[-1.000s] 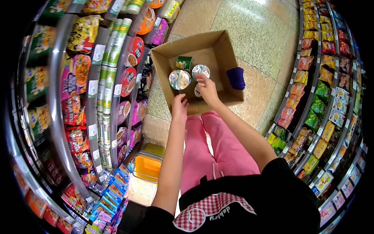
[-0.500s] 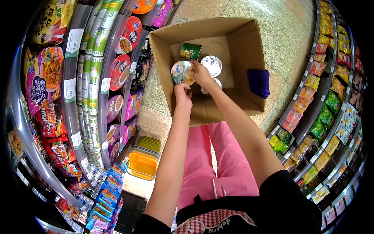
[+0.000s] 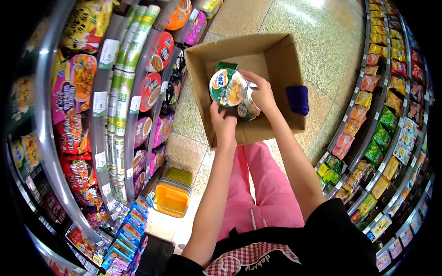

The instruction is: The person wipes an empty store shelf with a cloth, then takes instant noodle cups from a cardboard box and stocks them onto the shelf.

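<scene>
Above the inside of an open cardboard box (image 3: 283,69), a green instant noodle cup (image 3: 229,87) shows its printed round lid to me. My left hand (image 3: 224,125) holds its lower edge with curled fingers. At its right side is my right hand (image 3: 258,92), with the index finger along the upper rim and the other fingers partly hidden. Under the right hand lies a second noodle cup (image 3: 248,109), tilted on its side. Behind the held cup, part of another green cup (image 3: 226,66) shows. Some of the box's contents are hidden by the hands.
Shelves of noodle packets (image 3: 76,87) and red noodle bowls (image 3: 150,92) line the left. Rows of small snack bags (image 3: 382,135) fill the right shelves. Stacked baskets (image 3: 171,198) stand on the floor at lower left. A purple cloth (image 3: 297,100) hangs over the box's right wall.
The held noodle cup has come up closer to me, its lid now turned squarely to view. My right hand has moved to its right side. The whole view has shifted slightly.
</scene>
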### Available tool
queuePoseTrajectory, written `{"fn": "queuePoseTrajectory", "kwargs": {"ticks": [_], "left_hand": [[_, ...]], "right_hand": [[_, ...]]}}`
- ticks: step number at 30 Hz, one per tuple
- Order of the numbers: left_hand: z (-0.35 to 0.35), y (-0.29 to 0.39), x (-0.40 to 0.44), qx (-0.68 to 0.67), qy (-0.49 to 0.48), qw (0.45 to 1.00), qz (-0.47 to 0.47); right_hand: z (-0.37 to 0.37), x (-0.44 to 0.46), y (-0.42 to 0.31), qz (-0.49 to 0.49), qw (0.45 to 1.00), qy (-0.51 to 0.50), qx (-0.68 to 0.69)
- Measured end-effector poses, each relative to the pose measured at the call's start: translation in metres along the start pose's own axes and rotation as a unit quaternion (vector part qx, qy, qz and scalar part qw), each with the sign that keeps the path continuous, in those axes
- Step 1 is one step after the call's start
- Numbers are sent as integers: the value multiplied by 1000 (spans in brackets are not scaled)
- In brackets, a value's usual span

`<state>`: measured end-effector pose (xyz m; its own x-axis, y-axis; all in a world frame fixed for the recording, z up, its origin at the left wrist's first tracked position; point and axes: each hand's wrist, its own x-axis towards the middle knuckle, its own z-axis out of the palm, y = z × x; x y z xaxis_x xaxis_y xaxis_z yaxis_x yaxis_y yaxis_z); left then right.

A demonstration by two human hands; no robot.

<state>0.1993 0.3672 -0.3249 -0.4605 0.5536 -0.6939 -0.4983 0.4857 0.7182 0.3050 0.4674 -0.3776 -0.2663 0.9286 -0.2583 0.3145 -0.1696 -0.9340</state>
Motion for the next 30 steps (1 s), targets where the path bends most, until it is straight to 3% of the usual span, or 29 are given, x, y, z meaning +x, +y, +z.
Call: {"fn": "queuePoseTrajectory", "kwargs": {"ticks": [2,6,9,14,15,20,23,27,30], "left_hand": [[-3,15,-31,91,-18,989,117],[6,82,-111,127,20,926,354],[2,133,-157,109,44,885,450],[-21,208,-228,111,75,854,503],[-26,217,-239,63,56,870,485],[-53,243,-286,-25,27,885,463],[-69,250,-309,-45,62,880,468],[-87,258,-345,-71,105,877,463],[-117,251,-346,-67,123,863,485]], "right_hand": [[-20,-18,-48,-5,995,-12,100],[-57,-62,-159,-85,979,-58,177],[-81,-96,-240,-144,971,-89,170],[-102,-144,-339,-236,953,-116,151],[-103,-149,-352,-250,945,-128,165],[-97,-182,-393,-311,916,-164,196],[-88,-201,-408,-334,905,-172,200],[-65,-217,-414,-323,885,-208,262],[-38,-227,-413,-243,902,-223,279]]}}
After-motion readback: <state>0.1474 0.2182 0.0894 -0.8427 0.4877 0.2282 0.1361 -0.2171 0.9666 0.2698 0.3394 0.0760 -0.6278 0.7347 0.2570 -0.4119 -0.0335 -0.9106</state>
